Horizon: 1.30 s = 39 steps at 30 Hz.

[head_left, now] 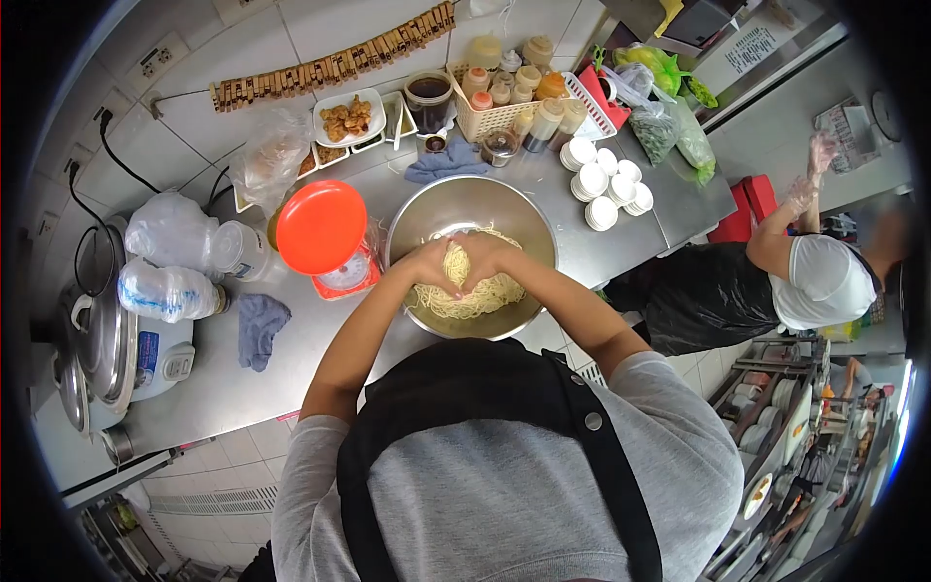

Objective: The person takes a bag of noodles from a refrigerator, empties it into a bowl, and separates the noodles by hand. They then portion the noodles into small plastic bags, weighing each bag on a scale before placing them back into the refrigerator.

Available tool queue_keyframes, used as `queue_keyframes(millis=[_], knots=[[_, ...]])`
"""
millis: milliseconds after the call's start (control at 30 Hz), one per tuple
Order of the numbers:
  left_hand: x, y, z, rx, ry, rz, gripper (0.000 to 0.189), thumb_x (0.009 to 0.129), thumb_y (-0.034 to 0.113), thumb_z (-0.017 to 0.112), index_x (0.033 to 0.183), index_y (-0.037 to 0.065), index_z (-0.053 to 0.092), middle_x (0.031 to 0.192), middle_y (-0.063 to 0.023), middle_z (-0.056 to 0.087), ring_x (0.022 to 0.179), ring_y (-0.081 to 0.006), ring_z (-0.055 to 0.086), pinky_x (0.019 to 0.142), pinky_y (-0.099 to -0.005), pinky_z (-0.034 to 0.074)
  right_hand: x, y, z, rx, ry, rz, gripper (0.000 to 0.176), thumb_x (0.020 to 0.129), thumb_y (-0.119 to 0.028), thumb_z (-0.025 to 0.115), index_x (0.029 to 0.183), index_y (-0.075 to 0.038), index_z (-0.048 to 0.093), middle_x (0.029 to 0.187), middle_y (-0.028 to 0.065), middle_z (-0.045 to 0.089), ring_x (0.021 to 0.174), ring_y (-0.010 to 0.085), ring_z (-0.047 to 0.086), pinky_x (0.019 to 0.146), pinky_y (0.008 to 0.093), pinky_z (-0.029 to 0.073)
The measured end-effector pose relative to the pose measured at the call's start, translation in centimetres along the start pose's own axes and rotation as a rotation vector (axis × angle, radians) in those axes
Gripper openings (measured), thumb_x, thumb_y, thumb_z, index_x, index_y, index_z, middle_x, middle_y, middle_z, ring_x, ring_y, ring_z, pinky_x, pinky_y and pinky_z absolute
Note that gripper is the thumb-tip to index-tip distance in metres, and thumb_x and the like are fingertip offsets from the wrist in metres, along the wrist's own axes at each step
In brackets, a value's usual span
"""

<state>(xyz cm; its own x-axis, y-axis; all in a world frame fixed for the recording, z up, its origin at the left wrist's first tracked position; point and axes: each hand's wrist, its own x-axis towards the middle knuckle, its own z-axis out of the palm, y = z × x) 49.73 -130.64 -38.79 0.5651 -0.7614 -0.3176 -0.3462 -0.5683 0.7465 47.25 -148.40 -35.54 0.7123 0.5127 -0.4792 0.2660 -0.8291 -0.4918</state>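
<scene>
A large steel mixing bowl stands on the counter in front of me, with pale yellow noodles spread over its bottom. Both hands are inside the bowl and cupped together around a clump of the noodles. My left hand curls about the clump from the left. From the other side my right hand presses in, its fingertips near those of the left. The undersides of both hands are hidden. Left of the bowl is a kitchen scale carrying a round red-orange pan.
Behind the bowl lies a blue cloth, near a basket of sauce bottles. Stacked white lidded cups stand to the right. Rice cookers occupy the left end. A co-worker with gloved hands stands at the right.
</scene>
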Motion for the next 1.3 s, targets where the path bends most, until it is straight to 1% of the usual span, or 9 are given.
queue_keyframes(millis=[167,300,500,567,633,733,833,1033,1300], knots=[[-0.6,0.6,0.7,0.009,0.065,-0.026,0.115,0.042,0.044,0.088,0.131,-0.007,0.034,0.127,-0.0274,0.045,0.119,-0.0356,0.045,0.102,-0.0385,0.036,-1.9,-1.2,-0.8,-0.102,0.160,0.026,0.083,0.051,-0.031,0.080,0.122,-0.004,0.046,0.098,0.0218,0.063,0.094,0.0370,0.060,0.081,0.0436,0.048],[-2.6,4.4,0.3,-0.049,0.340,0.155,0.110,0.048,0.035,0.088,0.136,0.002,0.030,0.131,-0.0249,0.042,0.122,-0.0363,0.043,0.102,-0.0412,0.036,-4.7,-2.2,-3.3,-0.099,0.247,-0.023,0.070,0.053,-0.026,0.078,0.116,-0.006,0.053,0.093,0.0197,0.064,0.089,0.0347,0.062,0.081,0.0415,0.050],[-3.8,6.9,-1.5,-0.107,0.474,0.252,0.110,0.050,0.032,0.087,0.140,0.008,0.027,0.133,-0.0211,0.042,0.121,-0.0364,0.043,0.101,-0.0424,0.037,-7.6,-1.1,-3.9,0.171,0.452,-0.316,0.097,0.052,-0.026,0.083,0.134,-0.009,0.034,0.123,0.0231,0.050,0.113,0.0381,0.049,0.098,0.0420,0.040],[-2.6,3.8,-1.1,-0.037,0.453,0.215,0.109,0.050,0.036,0.086,0.139,0.009,0.029,0.130,-0.0222,0.044,0.118,-0.0363,0.046,0.099,-0.0430,0.038,-7.2,1.1,-2.5,0.240,0.412,-0.193,0.117,0.048,-0.030,0.085,0.142,-0.007,0.018,0.137,0.0232,0.035,0.129,0.0382,0.032,0.106,0.0410,0.030],[-1.1,0.9,-0.4,0.299,0.112,-0.068,0.107,0.047,0.033,0.087,0.136,0.007,0.034,0.132,-0.0188,0.044,0.116,-0.0365,0.047,0.101,-0.0428,0.036,-6.0,4.3,-0.8,0.206,0.305,-0.055,0.122,0.047,-0.029,0.086,0.143,-0.006,0.014,0.139,0.0242,0.032,0.131,0.0390,0.028,0.108,0.0405,0.027],[-2.5,3.4,-1.1,0.308,0.404,-0.038,0.104,0.044,0.037,0.087,0.132,0.004,0.040,0.125,-0.0203,0.049,0.112,-0.0367,0.049,0.100,-0.0423,0.035,-5.2,5.3,0.1,0.174,0.122,0.138,0.132,0.040,-0.028,0.088,0.143,-0.002,0.010,0.143,0.0254,0.025,0.132,0.0412,0.024,0.110,0.0399,0.023],[-0.1,3.8,-1.7,0.296,0.372,0.120,0.105,0.043,0.044,0.086,0.130,0.003,0.042,0.122,-0.0223,0.052,0.112,-0.0371,0.049,0.099,-0.0410,0.038,-3.4,6.2,1.7,0.092,0.246,0.046,0.132,0.037,-0.028,0.088,0.143,-0.005,0.014,0.141,0.0241,0.028,0.130,0.0418,0.027,0.109,0.0403,0.025],[3.9,4.8,0.3,0.442,0.100,-0.159,0.099,0.042,0.048,0.085,0.126,0.010,0.048,0.112,-0.0163,0.060,0.106,-0.0331,0.056,0.089,-0.0401,0.046,-0.5,7.0,0.7,0.014,0.190,0.028,0.111,0.032,-0.023,0.090,0.130,-0.010,0.038,0.134,0.0188,0.041,0.121,0.0358,0.040,0.102,0.0409,0.034],[-0.6,8.0,-3.1,0.240,0.207,-0.071,0.067,0.049,0.035,0.084,0.107,0.013,0.056,0.107,-0.0106,0.063,0.099,-0.0305,0.060,0.081,-0.0408,0.049,-5.6,0.8,-3.5,-0.017,0.327,0.221,0.060,0.049,-0.034,0.082,0.098,-0.009,0.060,0.084,0.0129,0.063,0.098,0.0346,0.056,0.087,0.0386,0.045]])
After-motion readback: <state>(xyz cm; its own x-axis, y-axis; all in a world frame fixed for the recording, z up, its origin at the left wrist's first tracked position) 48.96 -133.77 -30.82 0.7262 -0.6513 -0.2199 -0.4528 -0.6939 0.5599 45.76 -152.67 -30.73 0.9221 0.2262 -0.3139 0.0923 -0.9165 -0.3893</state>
